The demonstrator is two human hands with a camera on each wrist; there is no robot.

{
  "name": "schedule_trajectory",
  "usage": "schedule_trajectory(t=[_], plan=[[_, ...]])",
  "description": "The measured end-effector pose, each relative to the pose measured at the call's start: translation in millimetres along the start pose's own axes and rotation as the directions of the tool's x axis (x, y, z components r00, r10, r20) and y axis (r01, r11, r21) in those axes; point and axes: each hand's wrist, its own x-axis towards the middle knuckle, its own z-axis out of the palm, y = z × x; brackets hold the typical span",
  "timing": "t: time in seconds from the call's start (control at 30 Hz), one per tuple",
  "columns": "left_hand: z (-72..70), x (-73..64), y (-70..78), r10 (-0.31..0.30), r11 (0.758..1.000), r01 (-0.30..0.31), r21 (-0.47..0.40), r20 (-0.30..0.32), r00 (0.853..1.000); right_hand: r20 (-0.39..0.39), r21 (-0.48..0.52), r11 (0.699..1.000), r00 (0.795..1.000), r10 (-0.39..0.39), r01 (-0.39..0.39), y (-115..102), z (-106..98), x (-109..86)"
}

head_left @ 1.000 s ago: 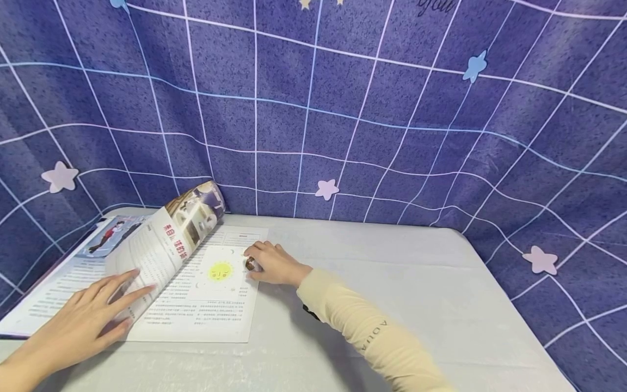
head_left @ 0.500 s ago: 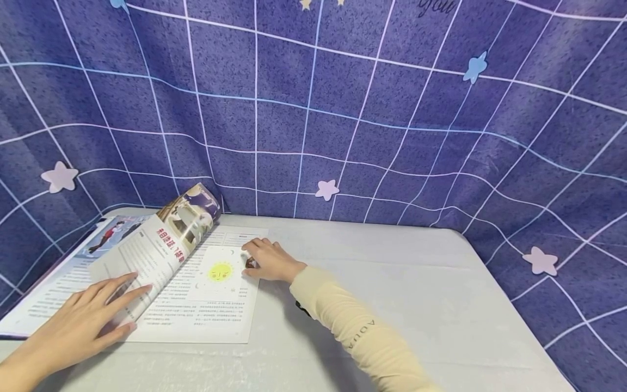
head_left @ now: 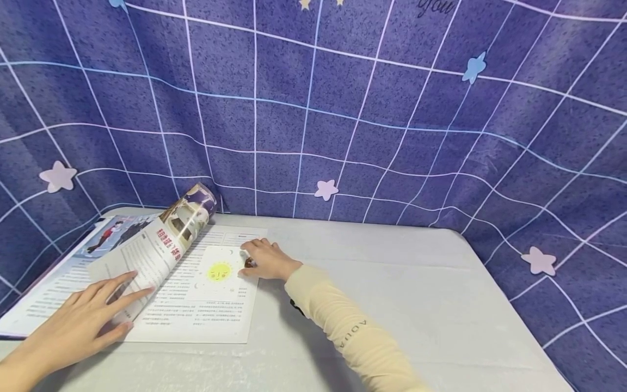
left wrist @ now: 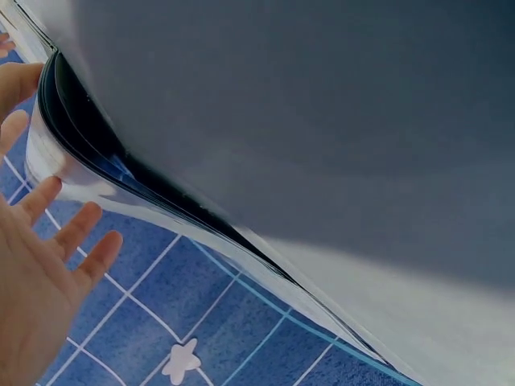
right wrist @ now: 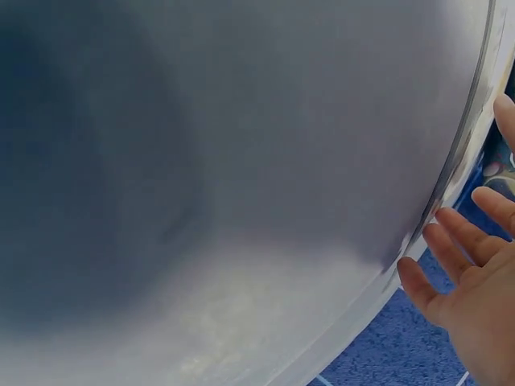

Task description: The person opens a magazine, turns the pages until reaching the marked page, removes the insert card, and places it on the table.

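Observation:
A magazine (head_left: 215, 326) lies spread at the table's left, with a yellow sun face (head_left: 219, 271) printed on its right page. Some of its leaves (head_left: 152, 245) are curled over toward the left in a loose roll. My left hand (head_left: 85, 318) rests on this roll with its fingers spread; the left wrist view shows those fingers beside the curled leaves (left wrist: 105, 181). At the right page's edge, my right hand (head_left: 269, 260) has its thumb and fingers apart around a small brown-and-white patch (head_left: 249, 262), perhaps a bent-up page edge. The right wrist view shows spread fingers (right wrist: 463, 257) at a paper edge.
A pale grey cloth covers the table (head_left: 392, 283). Behind it and along the right side hangs a blue curtain (head_left: 274, 125) with white grid lines and stars. Below the left page, a dark cover edge (head_left: 12, 337) shows.
The curled leaves have sunk and shifted left under my left hand, which stays nearly still. My right hand has moved slightly left over the right page's edge.

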Motion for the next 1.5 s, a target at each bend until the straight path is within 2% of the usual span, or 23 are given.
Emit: schedule_trajectory(t=[0.17, 0.67, 1.3, 1.5], plan=[[-0.9, -0.1, 0.4, -0.007, 1.000, 0.007, 0.012, 0.011, 1.000, 0.005, 0.006, 1.000, 1.000, 0.006, -0.006, -3, 0, 1.9], [-1.0, -0.5, -0.3, -0.079, 0.996, 0.077, 0.042, 0.039, 0.996, 0.005, -0.039, 0.999, 1.000, 0.013, -0.013, -6, 2, 4.5], [1.7, -5.4, -6.9, -0.103, 0.994, 0.099, 0.044, 0.091, 0.991, 0.006, -0.016, 0.998, 0.998, 0.059, -0.059, -13, -1, 9.3], [4.2, -4.5, -6.5, -0.109, 0.994, 0.106, 0.034, 0.135, 0.985, 0.010, 0.003, 0.998, 0.998, 0.065, -0.065, -12, -2, 10.5]])
